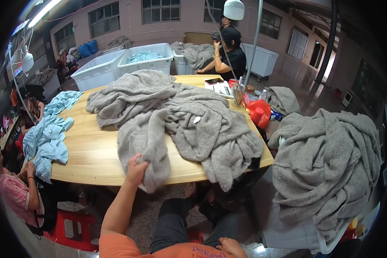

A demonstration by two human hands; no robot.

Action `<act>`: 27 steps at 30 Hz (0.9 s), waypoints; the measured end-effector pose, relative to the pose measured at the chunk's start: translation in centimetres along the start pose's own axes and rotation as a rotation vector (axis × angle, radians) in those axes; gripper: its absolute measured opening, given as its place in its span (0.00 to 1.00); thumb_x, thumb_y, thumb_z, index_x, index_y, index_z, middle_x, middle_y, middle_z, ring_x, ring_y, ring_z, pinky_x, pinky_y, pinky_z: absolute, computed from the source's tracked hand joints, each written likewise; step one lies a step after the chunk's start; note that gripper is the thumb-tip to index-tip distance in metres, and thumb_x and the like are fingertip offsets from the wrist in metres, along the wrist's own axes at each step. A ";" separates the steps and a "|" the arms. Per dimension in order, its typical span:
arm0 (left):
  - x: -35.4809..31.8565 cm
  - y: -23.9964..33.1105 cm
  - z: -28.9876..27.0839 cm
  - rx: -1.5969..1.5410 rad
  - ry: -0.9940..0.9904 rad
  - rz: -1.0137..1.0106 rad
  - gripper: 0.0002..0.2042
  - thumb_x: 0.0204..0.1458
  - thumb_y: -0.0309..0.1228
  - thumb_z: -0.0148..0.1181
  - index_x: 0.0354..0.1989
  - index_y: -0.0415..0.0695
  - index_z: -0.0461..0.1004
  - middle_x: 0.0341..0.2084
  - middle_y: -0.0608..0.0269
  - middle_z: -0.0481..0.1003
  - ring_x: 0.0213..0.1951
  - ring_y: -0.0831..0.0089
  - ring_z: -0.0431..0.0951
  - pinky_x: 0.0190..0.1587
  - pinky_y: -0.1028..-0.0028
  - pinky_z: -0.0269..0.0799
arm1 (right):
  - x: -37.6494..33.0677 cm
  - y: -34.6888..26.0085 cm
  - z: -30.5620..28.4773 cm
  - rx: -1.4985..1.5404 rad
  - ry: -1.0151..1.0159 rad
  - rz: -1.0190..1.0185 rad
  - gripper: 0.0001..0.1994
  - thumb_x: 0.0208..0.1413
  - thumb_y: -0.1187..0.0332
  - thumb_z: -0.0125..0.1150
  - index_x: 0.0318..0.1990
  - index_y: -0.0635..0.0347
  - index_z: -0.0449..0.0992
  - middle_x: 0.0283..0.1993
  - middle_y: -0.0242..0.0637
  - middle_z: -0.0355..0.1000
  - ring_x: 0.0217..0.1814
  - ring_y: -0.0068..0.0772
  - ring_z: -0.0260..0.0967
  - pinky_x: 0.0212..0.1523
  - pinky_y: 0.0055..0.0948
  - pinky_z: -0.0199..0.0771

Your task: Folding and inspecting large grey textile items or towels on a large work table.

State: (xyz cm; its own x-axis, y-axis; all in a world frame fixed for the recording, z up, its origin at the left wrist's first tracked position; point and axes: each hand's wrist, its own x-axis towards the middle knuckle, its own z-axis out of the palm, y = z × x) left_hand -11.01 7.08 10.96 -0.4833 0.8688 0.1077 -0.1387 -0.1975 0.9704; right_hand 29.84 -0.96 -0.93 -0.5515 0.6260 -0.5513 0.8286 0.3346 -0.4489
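At the table (94, 159) edge, your left hand (136, 170) clenches the grey sweater (144, 137); pull evenly. Your right hand (231, 247) rests released on your lap.

The person wears an orange short-sleeved top (120, 247) with dark handwritten-looking marks across its front, and dark trousers (172, 223). Both forearms are bare below the top's sleeves; no gloves, watch or rings show.
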 end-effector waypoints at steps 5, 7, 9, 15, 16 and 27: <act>-9.0 -1.4 1.0 -0.178 -0.247 -0.142 0.13 0.36 0.15 0.47 0.34 0.35 0.70 0.29 0.62 0.72 0.31 0.75 0.72 0.34 0.77 0.68 | 2.4 -0.5 1.2 0.081 0.185 -0.231 0.18 0.44 0.62 0.54 0.41 0.64 0.66 0.39 0.46 0.67 0.42 0.41 0.65 0.40 0.35 0.65; -12.0 -2.4 2.6 -0.227 -0.307 -0.266 0.13 0.37 0.16 0.47 0.34 0.36 0.70 0.29 0.63 0.72 0.31 0.77 0.71 0.36 0.78 0.67 | 2.4 -3.4 -1.1 0.583 0.047 -0.156 0.24 0.43 0.65 0.57 0.49 0.64 0.61 0.44 0.46 0.65 0.45 0.37 0.65 0.45 0.30 0.63; -14.0 -2.3 5.1 -0.363 -0.358 -0.419 0.13 0.37 0.17 0.48 0.35 0.36 0.69 0.28 0.65 0.72 0.31 0.79 0.70 0.36 0.80 0.65 | 5.2 -1.7 1.4 1.124 -0.061 -0.333 0.31 0.42 0.67 0.59 0.54 0.62 0.53 0.50 0.41 0.60 0.49 0.32 0.60 0.47 0.27 0.61; -18.0 -4.4 7.7 -0.314 -1.076 -0.435 0.08 0.38 0.20 0.52 0.30 0.37 0.68 0.25 0.70 0.69 0.29 0.83 0.66 0.32 0.83 0.62 | 5.8 -6.5 0.2 1.135 0.016 -0.224 0.25 0.40 0.74 0.59 0.50 0.63 0.61 0.46 0.36 0.63 0.48 0.27 0.60 0.42 0.25 0.65; -18.0 -4.3 8.1 -0.321 -1.076 -0.444 0.08 0.38 0.20 0.52 0.30 0.37 0.68 0.25 0.70 0.69 0.29 0.83 0.66 0.32 0.83 0.62 | 5.5 -6.8 0.1 1.122 0.062 -0.227 0.23 0.41 0.74 0.58 0.48 0.63 0.62 0.45 0.36 0.64 0.47 0.26 0.60 0.41 0.25 0.65; -17.2 -5.5 1.8 -0.236 -0.710 -0.500 0.14 0.34 0.20 0.54 0.34 0.35 0.70 0.28 0.67 0.72 0.32 0.81 0.68 0.37 0.80 0.63 | 2.8 -4.1 -0.7 1.330 0.289 -0.383 0.09 0.42 0.79 0.53 0.34 0.65 0.73 0.36 0.32 0.70 0.38 0.22 0.65 0.40 0.23 0.64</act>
State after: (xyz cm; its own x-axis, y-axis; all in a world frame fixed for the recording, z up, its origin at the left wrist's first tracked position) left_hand -0.43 -5.94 4.17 0.3189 0.9386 -0.1314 -0.4014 0.2594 0.8784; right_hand 24.99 -0.03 -0.16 -0.5452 0.8235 -0.1571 -0.1634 -0.2882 -0.9435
